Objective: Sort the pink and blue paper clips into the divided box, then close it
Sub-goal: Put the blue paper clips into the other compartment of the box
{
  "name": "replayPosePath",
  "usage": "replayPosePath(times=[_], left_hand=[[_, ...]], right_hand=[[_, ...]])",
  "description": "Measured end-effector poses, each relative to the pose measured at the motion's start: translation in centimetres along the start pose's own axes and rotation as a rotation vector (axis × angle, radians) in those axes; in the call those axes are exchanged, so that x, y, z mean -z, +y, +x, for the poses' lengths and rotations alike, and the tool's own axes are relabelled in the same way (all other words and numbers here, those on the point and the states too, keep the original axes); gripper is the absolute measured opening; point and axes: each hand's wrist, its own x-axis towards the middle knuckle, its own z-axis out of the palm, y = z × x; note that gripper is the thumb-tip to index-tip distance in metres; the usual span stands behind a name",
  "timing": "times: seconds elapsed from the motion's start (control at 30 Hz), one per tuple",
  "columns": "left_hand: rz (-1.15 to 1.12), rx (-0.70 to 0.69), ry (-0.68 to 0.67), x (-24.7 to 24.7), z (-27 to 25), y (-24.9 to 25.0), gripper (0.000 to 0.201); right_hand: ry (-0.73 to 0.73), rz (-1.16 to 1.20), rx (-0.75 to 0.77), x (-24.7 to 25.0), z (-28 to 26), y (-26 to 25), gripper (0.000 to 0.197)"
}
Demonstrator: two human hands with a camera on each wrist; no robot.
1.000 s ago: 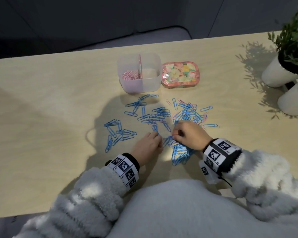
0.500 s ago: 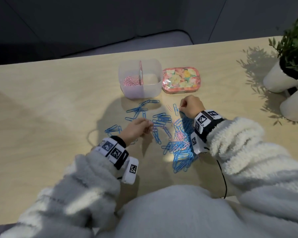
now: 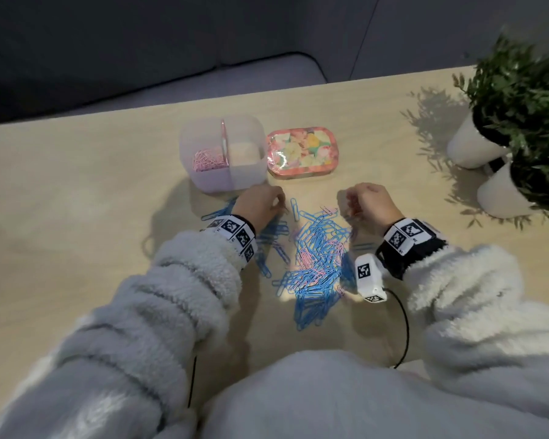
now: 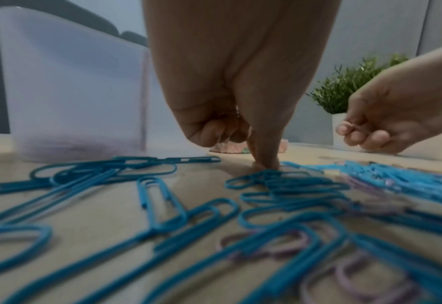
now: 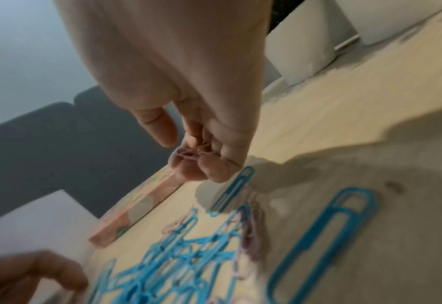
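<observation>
Clips are only partly sorted: pink paper clips point(image 3: 208, 160) fill the left compartment of the divided box point(image 3: 184, 144), the right one looks bare, and blue paper clips point(image 3: 314, 267) mixed with pink cover the bench point(image 3: 76, 201). Lid point(image 3: 301, 152) lies beside the box. Right hand point(image 3: 366, 201) pinches pink clips; left hand point(image 3: 260, 202), fingers curled, presses one fingertip point(image 4: 265, 162) down.

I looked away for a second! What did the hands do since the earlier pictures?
Both hands moved away from the body, toward the box. The right hand left the near pile and now holds pink clips in curled fingers. The left hand presses one finger by the blue clips. Box, lid and plants stayed put.
</observation>
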Motion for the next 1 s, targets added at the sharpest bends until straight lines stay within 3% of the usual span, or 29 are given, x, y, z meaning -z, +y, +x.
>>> replayPosePath(times=[0.17,0.3,0.4,0.53,0.6,0.67,0.8,0.93,1.0], left_hand=[[0.022,0.038,-0.076,-0.3,-0.1,-0.2,0.015],[-0.009,0.009,-0.116,-0.2,-1.4,-0.7,0.017],[-0.088,-0.003,0.042,1.3,-2.7,-0.5,0.016],[-0.182,0.089,0.419,6.3,-2.7,-1.2,0.014],[-0.186,0.149,0.6,8.1,-2.0,-2.7,0.013],[-0.156,0.208,0.671,8.7,-1.3,-4.2,0.015],[-0.071,0.221,0.522,7.9,-0.3,-5.8,0.021],[0.041,0.135,0.439,7.1,-0.6,-5.7,0.031],[0.079,0.106,0.457,7.2,-1.1,-5.2,0.031]], right_hand=[[-0.092,-0.646,0.128,-1.1,1.2,1.3,0.022],[-0.128,-0.862,0.128,-2.2,1.3,0.3,0.016],[-0.217,-0.728,0.085,-2.0,1.5,0.0,0.02],[-0.269,-0.299,0.067,-0.7,0.6,-1.4,0.025],[-0.261,-0.217,0.055,-0.1,0.4,-2.0,0.028],[-0.214,-0.158,0.026,0.3,0.5,-1.8,0.03],[-0.203,-0.188,0.042,0.7,0.7,0.0,0.034],[-0.195,-0.649,0.244,0.6,0.4,1.0,0.007],[-0.152,-0.78,0.289,0.1,0.2,1.1,0.009]])
